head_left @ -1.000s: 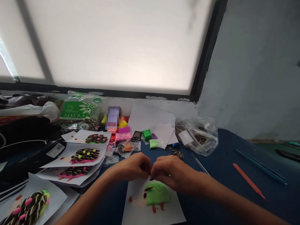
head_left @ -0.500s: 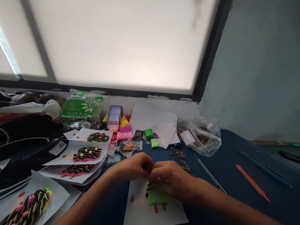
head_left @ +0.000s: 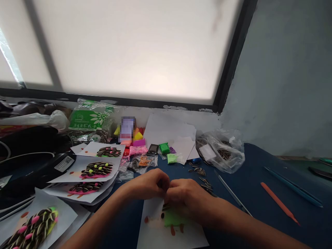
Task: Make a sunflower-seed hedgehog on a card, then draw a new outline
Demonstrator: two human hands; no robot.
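A white sheet of paper [head_left: 150, 237] lies before me with a hedgehog-like figure in modelling clay. Its body is a flat light-green clay patch [head_left: 175, 218], with a pale face, brown nose, black eye and two brown feet. A few striped sunflower seeds [head_left: 165, 207] sit at the patch's face-side edge. My left hand [head_left: 153, 183] is closed over the sheet's top, fingertips meeting those of my right hand. My right hand [head_left: 188, 197] is closed too, above the green clay and hiding part of it. Whatever lies between the fingers is hidden.
Loose sunflower seeds [head_left: 201, 172] lie beyond my right hand, near a bag of seeds [head_left: 224, 154]. A thin metal tool [head_left: 230, 190], an orange clay tool [head_left: 278, 202] and blue tweezers [head_left: 293, 186] lie right. Seed-covered pictures [head_left: 95, 171] overlap at left; clay packets [head_left: 138, 149] stand behind.
My right hand has shifted very slightly over the green clay. My left hand and the sheet look unmoved.
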